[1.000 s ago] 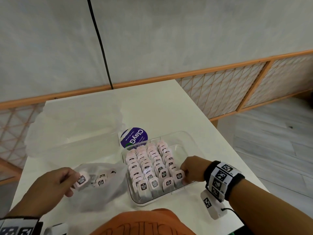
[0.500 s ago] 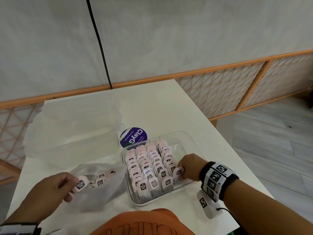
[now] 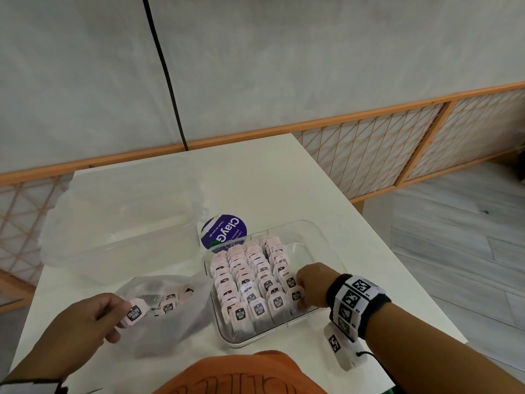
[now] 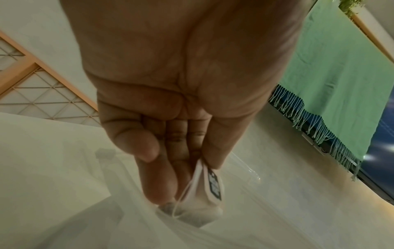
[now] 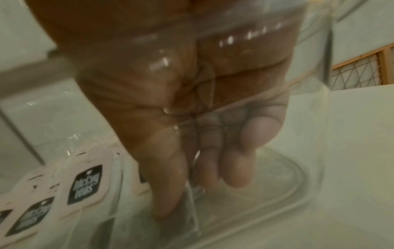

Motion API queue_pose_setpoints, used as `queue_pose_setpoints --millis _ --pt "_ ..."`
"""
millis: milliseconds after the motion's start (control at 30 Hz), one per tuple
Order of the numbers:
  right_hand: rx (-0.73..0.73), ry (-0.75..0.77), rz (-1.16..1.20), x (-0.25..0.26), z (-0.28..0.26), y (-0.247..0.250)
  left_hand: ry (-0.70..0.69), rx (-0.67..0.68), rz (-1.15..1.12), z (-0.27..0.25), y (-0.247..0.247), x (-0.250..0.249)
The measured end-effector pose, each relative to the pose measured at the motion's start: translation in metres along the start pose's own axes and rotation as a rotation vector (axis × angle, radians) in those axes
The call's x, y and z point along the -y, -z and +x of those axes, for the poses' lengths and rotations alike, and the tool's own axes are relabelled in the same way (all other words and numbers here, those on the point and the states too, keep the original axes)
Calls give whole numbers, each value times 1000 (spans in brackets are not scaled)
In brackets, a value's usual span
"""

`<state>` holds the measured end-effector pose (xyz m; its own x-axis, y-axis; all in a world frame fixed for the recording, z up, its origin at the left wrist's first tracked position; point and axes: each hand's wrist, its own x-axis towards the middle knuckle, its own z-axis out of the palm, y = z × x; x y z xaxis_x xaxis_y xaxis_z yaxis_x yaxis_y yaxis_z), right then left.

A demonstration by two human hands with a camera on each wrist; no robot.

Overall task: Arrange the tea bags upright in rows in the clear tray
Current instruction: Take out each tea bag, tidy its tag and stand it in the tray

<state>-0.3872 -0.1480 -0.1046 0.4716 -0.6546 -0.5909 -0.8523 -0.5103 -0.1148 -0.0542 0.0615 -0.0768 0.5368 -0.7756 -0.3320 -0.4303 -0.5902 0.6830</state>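
A plain room, home-like, set up with one small work table

A white table (image 3: 255, 177) stands against a pale grey wall (image 3: 284, 58) with an orange wooden rail (image 3: 312, 125) and lattice panels (image 3: 369, 155) along its foot; the floor (image 3: 460, 237) is pale grey planks. A black cable (image 3: 164, 72) runs down the wall. The left wrist view shows a green fringed cloth (image 4: 332, 70) nearby. What sort of premises it is cannot be told.

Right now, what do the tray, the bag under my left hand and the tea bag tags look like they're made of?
Tray: probably rigid clear plastic, glossy; the table shows through its walls and its rim catches highlights.
Bag: thin frosted plastic film; it crumples softly and the tea bags inside show only dimly.
Tea bag tags: seemingly matte pale pink paper or card with a dark printed logo, each on a white string.
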Motion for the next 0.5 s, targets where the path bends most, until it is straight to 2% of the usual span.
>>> queue_pose_setpoints --millis 133,367,500 --pt "-85 -74 234 -5 -5 -1 -1 1 -2 -2 0 1" --pt "-61 -22 111 -3 -4 -2 4 7 5 -3 -1 -1" --pt "-33 -70 68 0 -1 5 0 6 1 -4 -1 -2"
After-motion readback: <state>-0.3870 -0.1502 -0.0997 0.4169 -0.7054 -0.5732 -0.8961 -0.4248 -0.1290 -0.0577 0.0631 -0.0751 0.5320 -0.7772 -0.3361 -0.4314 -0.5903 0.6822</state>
